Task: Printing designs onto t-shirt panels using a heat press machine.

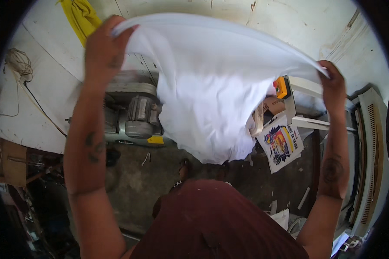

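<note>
A wide white cloth (pixel 203 90) hangs spread out in front of me, its top edge stretched between my two hands. My left hand (pixel 106 49), raised at the upper left, is closed on one end of that edge. At the upper right, my right hand (pixel 333 84) pinches the other end. The cloth droops in soft folds between them, down to just above my feet. I cannot tell whether it is a garment or a plain piece of fabric.
Behind the cloth on the left stands a grey compressor with a motor (pixel 140 114). To the right are a yellow control box (pixel 283 87) with a red button, a white metal frame (pixel 311 123), printed sheets (pixel 281 144) and a vented grey panel (pixel 371 159). A yellow cloth (pixel 80 19) hangs on the wall.
</note>
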`<action>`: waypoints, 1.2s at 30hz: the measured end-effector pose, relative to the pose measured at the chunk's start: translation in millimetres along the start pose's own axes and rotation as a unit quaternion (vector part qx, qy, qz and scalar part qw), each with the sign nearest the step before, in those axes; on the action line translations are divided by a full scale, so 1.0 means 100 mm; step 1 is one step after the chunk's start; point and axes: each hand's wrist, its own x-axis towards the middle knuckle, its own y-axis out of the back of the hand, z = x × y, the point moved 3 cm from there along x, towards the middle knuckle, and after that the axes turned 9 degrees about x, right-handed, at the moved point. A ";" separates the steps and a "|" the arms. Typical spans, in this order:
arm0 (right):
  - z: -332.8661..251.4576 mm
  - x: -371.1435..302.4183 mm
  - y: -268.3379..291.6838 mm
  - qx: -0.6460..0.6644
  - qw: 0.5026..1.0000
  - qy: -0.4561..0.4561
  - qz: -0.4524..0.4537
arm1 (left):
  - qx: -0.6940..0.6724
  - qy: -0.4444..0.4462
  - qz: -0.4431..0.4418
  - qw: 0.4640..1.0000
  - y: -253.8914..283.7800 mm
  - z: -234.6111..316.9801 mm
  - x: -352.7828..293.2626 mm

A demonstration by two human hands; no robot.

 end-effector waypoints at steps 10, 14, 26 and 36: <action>0.70 -1.35 -0.51 -0.039 0.964 -0.214 -0.151 | -0.077 -0.040 -0.203 0.975 -0.85 -0.37 -1.67; 1.49 -2.15 -1.05 -0.088 0.965 -0.155 -0.191 | -0.045 0.002 -0.295 0.954 -1.60 -0.64 -2.49; 2.43 -4.76 -1.94 0.010 0.750 -0.532 -0.392 | 0.009 0.062 -0.681 0.730 -2.18 -1.24 -4.65; 3.78 -6.02 -1.24 -0.013 0.691 -0.722 0.022 | -0.004 0.430 -0.662 0.614 -1.65 -1.37 -4.21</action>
